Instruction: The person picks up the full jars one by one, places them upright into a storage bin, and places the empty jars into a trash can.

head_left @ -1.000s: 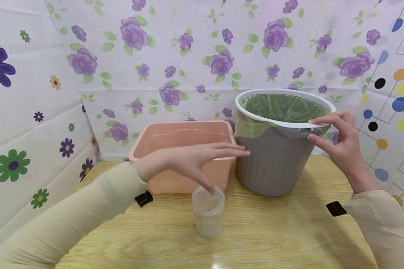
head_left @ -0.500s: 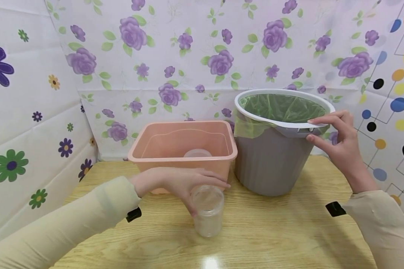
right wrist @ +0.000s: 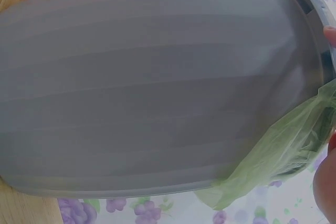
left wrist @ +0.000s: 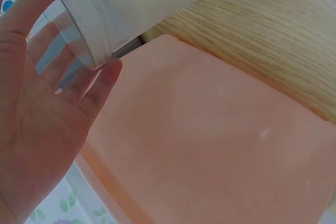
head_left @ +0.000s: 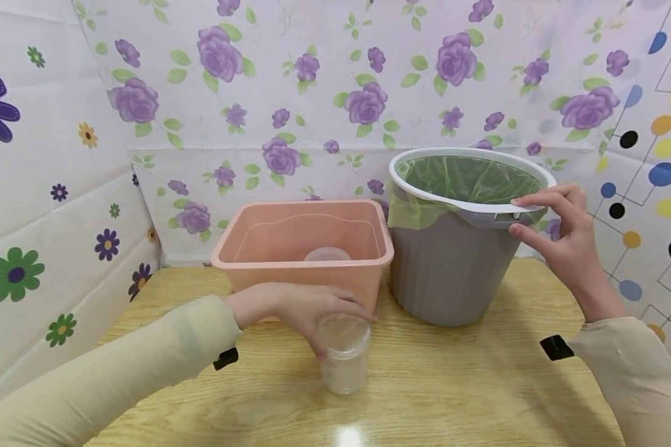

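My left hand (head_left: 307, 310) holds a clear plastic jar (head_left: 345, 366) near its top, thumb on the near left side and fingers round the far side. The jar stands on the wooden table, in front of a pink plastic basin (head_left: 302, 273). In the left wrist view, the thumb and fingers of the left hand (left wrist: 47, 98) span the rim of the jar (left wrist: 142, 9). Over on the right, my right hand (head_left: 565, 236) pinches the white rim of a grey trash bin (head_left: 453, 267) between thumb and fingers. A green bag (head_left: 414, 208) lines the bin.
A round translucent lid-like piece (head_left: 327, 254) lies inside the basin, partly hidden by its front wall. Basin and bin stand side by side at the back of the table (head_left: 453, 385). Flower-printed sheets (head_left: 313, 93) close off the back and sides.
My left hand has come down and left from in front of the basin and taken hold of the jar. The translucent piece in the basin has come into sight. My right hand stays on the rim.
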`<state>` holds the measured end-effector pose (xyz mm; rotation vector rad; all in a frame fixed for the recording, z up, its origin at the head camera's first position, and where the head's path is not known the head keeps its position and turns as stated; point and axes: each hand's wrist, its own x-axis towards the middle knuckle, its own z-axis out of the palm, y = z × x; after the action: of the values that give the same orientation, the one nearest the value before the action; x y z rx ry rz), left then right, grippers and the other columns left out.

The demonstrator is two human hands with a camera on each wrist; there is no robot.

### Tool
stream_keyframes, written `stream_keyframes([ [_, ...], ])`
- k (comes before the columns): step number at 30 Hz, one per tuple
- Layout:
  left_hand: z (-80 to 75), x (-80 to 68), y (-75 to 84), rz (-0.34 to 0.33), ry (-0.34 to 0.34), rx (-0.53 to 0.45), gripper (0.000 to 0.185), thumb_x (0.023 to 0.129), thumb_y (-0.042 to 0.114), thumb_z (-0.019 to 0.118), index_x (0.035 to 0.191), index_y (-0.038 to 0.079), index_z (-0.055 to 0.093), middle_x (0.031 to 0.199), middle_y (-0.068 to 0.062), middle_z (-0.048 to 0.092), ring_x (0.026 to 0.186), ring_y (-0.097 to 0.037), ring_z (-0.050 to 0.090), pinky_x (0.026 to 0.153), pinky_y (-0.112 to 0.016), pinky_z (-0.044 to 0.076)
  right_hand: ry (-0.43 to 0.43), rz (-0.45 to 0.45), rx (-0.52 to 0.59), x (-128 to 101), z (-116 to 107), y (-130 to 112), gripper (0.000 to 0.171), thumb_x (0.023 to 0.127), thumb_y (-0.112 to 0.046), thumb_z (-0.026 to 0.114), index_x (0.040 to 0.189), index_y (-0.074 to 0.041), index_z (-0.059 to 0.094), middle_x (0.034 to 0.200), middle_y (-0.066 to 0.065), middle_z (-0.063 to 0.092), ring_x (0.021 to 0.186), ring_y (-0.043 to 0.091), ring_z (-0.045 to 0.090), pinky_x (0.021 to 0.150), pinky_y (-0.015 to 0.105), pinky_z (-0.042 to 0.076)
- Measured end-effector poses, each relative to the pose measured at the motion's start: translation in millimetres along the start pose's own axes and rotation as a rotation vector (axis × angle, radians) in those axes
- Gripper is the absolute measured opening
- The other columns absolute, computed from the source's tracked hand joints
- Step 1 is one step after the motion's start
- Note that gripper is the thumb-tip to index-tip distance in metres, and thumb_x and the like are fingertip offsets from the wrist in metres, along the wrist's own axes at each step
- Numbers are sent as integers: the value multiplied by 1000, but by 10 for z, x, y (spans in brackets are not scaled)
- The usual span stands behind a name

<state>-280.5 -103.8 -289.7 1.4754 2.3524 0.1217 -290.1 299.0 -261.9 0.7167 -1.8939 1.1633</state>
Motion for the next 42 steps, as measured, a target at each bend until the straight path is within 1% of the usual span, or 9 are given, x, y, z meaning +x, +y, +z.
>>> stream_keyframes([
  [5, -32, 3, 15, -5, -3, 40, 95, 70, 28, 89, 151, 31, 40, 149, 2, 44, 137, -15, 41, 118, -36, 34, 3, 7, -11, 13, -19, 80, 35, 76, 10, 73, 110, 5, 68, 105, -18, 48, 114, 7, 35, 87, 17, 26],
  [9, -59, 12, 23, 4, -14, 48, 92, 70, 27, 89, 149, 27, 42, 148, 1, 45, 136, -18, 42, 117, -38, 35, 1, 11, -16, 12, -34, 125, 35, 76, 10, 74, 110, 5, 69, 105, -17, 48, 114, 7, 34, 86, 18, 26],
  [14, -87, 45, 37, 1, -45, 67, 87, 71, 26, 89, 146, 25, 44, 145, 1, 45, 134, -17, 43, 116, -36, 37, -4, 18, -6, -1, -33, 134, 36, 77, 9, 74, 112, 3, 69, 105, -15, 47, 114, 7, 34, 88, 17, 27],
  [19, -103, 91, 47, -8, -83, 100, 87, 70, 25, 89, 144, 25, 44, 144, 3, 44, 133, -14, 43, 115, -33, 37, -14, 33, -8, -4, -37, 145, 37, 77, 10, 74, 113, 3, 69, 104, -13, 46, 114, 8, 33, 89, 18, 28],
  [25, -159, 150, 56, -6, -130, 129, 87, 69, 22, 90, 143, 25, 44, 144, 2, 44, 134, -14, 42, 115, -32, 37, -13, 41, -27, 2, -47, 144, 37, 78, 8, 74, 113, 2, 69, 105, -16, 45, 115, 8, 33, 88, 17, 27],
  [31, -203, 202, 85, -24, -168, 112, 87, 69, 19, 90, 143, 26, 44, 143, 2, 43, 135, -15, 41, 115, -34, 37, -12, 34, -30, 9, -52, 143, 36, 77, 8, 74, 113, 2, 69, 104, -16, 45, 114, 7, 33, 89, 18, 27],
  [34, -223, 231, 118, -24, -193, 109, 86, 69, 17, 90, 142, 26, 45, 143, 2, 43, 135, -14, 41, 115, -33, 37, -12, 26, -33, 2, -49, 138, 36, 77, 9, 74, 112, 3, 69, 104, -16, 46, 114, 7, 33, 89, 18, 27],
  [37, -261, 267, 160, -12, -227, 119, 85, 69, 15, 89, 142, 26, 46, 141, 0, 44, 133, -15, 42, 114, -31, 37, -12, 21, -35, -11, -40, 119, 36, 76, 10, 74, 111, 4, 68, 104, -17, 45, 114, 7, 34, 89, 18, 26],
  [42, -394, 313, 249, -25, -279, 148, 84, 72, 16, 87, 143, 29, 45, 143, 1, 46, 132, -14, 44, 112, -30, 40, -13, 24, -38, -21, -18, 36, 35, 77, 11, 72, 111, 6, 67, 105, -18, 45, 115, 6, 33, 91, 17, 26],
])
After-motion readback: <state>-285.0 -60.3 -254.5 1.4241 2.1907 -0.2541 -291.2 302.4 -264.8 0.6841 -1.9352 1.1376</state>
